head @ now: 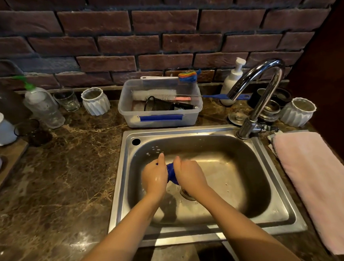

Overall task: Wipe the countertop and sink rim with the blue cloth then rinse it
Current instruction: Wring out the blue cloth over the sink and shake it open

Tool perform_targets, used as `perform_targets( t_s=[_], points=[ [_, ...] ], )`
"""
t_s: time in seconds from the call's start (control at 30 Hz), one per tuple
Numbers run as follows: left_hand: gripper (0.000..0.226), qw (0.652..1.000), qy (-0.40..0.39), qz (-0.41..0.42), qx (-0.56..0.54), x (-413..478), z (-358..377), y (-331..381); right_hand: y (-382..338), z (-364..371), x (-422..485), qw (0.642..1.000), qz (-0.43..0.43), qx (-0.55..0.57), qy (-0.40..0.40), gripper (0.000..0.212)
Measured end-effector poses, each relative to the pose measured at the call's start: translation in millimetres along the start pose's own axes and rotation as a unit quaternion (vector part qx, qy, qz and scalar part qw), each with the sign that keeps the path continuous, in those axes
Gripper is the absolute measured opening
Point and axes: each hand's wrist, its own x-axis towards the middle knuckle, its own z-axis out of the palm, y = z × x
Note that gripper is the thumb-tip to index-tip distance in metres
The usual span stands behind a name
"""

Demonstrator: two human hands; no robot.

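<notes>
Both hands, left hand (154,176) and right hand (189,176), clench the bunched blue cloth (171,174) over the sink (277,210); long axis runs hand to hand. Beyond them, a plastic tub (160,119) holds brushes.

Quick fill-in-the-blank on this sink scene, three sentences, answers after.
1. Both hands, left hand and right hand, grip the ____ cloth.
2. The cloth is held over the ____.
3. The towel right of the sink is ____.

Answers: blue; sink; pink
</notes>
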Motion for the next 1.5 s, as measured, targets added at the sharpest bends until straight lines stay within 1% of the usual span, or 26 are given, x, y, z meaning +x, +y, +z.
perform_targets(
  t_s=[0.03, 0.13, 0.23, 0.37, 0.43, 0.5, 0.57, 0.63, 0.7, 0.73, 0.77, 0.8, 0.83, 0.87, 0.9, 0.93, 0.97, 1.03, 1.1, 1.2, 1.23, 1.27, 1.33, 1.37, 1.43, 1.5],
  points=[
    [0.050, 1.000, -0.001, 0.019, 0.024, 1.0, -0.1, -2.3, 2.2, 2.7, 2.8, 0.999, 0.025, 0.025, -0.021, 0.048],
    [0.054, 0.996, -0.013, 0.064, 0.055, 2.5, -0.8, -7.4, 6.5, 5.1, 8.8, 0.993, 0.058, 0.061, -0.084, 0.041],
    [0.056, 0.994, -0.012, 0.102, 0.044, 3.5, -1.2, -12.7, 8.1, 6.0, 11.8, 0.983, 0.094, 0.088, -0.132, 0.038],
    [0.054, 0.991, 0.005, 0.133, 0.015, 5.6, -1.7, -23.3, 2.1, 6.4, 8.8, 0.966, 0.141, 0.133, -0.172, 0.037],
    [0.047, 0.981, 0.002, 0.191, 0.018, 4.6, -1.7, -27.7, 2.3, 7.9, 6.8, 0.933, 0.211, 0.217, -0.194, 0.036],
    [0.035, 0.966, -0.006, 0.257, 0.020, 2.7, -2.6, -28.1, 5.4, 9.8, 7.7, 0.875, 0.278, 0.328, -0.224, 0.034],
    [0.035, 0.954, -0.026, 0.298, 0.034, 5.2, -2.6, -25.3, 8.9, 8.9, 12.1, 0.827, 0.309, 0.409, -0.231, 0.031],
    [0.038, 0.949, -0.028, 0.307, 0.066, 13.6, -2.7, -21.9, 6.8, 1.2, 14.1, 0.796, 0.309, 0.464, -0.236, 0.035],
    [0.037, 0.963, -0.012, 0.265, 0.048, 23.5, -4.2, -17.5, 0.7, -13.5, 11.0, 0.773, 0.288, 0.509, -0.246, 0.041],
    [0.037, 0.976, -0.008, 0.219, 0.013, 26.6, -5.3, -13.9, -1.5, -19.9, 8.9, 0.783, 0.259, 0.511, -0.244, 0.040],
    [0.037, 0.986, -0.008, 0.165, -0.018, 28.5, -6.3, -10.0, -3.3, -24.0, 4.9, 0.820, 0.217, 0.478, -0.227, 0.037],
    [0.037, 0.993, -0.009, 0.114, -0.039, 28.7, -6.8, -6.1, -4.0, -26.7, -0.8, 0.877, 0.166, 0.405, -0.196, 0.037],
    [0.036, 0.996, -0.012, 0.070, -0.052, 27.3, -7.1, -2.8, -1.5, -26.8, -8.1, 0.935, 0.105, 0.305, -0.146, 0.042],
    [0.034, 0.997, -0.021, 0.029, -0.066, 25.7, -7.1, 1.0, 1.7, -25.0, -15.4, 0.976, 0.029, 0.198, -0.088, 0.049],
    [0.030, 0.996, -0.037, -0.010, -0.086, 22.4, -7.7, 6.4, 3.6, -22.4, -23.3, 0.992, -0.053, 0.104, -0.043, 0.056],
    [0.025, 0.991, -0.058, -0.052, -0.112, 19.1, -8.4, 11.6, 5.1, -18.3, -30.6, 0.991, -0.130, 0.028, -0.012, 0.061],
    [0.020, 0.982, -0.084, -0.093, -0.139, 15.6, -9.6, 17.5, 8.2, -14.6, -34.5, 0.979, -0.198, -0.036, 0.009, 0.064],
    [0.015, 0.958, -0.142, -0.170, -0.183, 9.1, -12.0, 26.2, 15.6, -10.9, -29.8, 0.947, -0.289, -0.118, 0.068, 0.057],
    [0.018, 0.934, -0.207, -0.223, -0.187, 1.7, -14.6, 32.1, 18.1, -15.3, -16.4, 0.923, -0.330, -0.141, 0.139, 0.047],
    [0.023, 0.914, -0.262, -0.251, -0.181, -5.3, -16.5, 31.9, 12.5, -26.8, -1.1, 0.896, -0.377, -0.138, 0.191, 0.034],
    [0.022, 0.914, -0.263, -0.249, -0.181, -6.5, -17.1, 31.6, 10.1, -28.7, 1.6, 0.889, -0.383, -0.149, 0.205, 0.034],
    [0.023, 0.921, -0.256, -0.237, -0.175, -6.8, -17.5, 31.1, 7.4, -29.9, 3.7, 0.886, -0.375, -0.161, 0.221, 0.042],
    [0.026, 0.944, -0.222, -0.182, -0.161, -6.8, -16.1, 31.3, -0.2, -32.5, 2.8, 0.895, -0.332, -0.175, 0.242, 0.060],
    [0.026, 0.955, -0.199, -0.153, -0.161, -7.3, -14.3, 32.2, -4.5, -33.1, 1.3, 0.903, -0.305, -0.183, 0.241, 0.062],
    [0.023, 0.971, -0.144, -0.110, -0.155, -9.7, -9.7, 34.6, -8.3, -34.1, 0.8, 0.927, -0.243, -0.205, 0.197, 0.058],
    [0.021, 0.986, -0.093, -0.065, -0.121, -10.3, -5.2, 35.1, -4.5, -36.0, 2.8, 0.944, -0.206, -0.208, 0.153, 0.046]
  ],
)
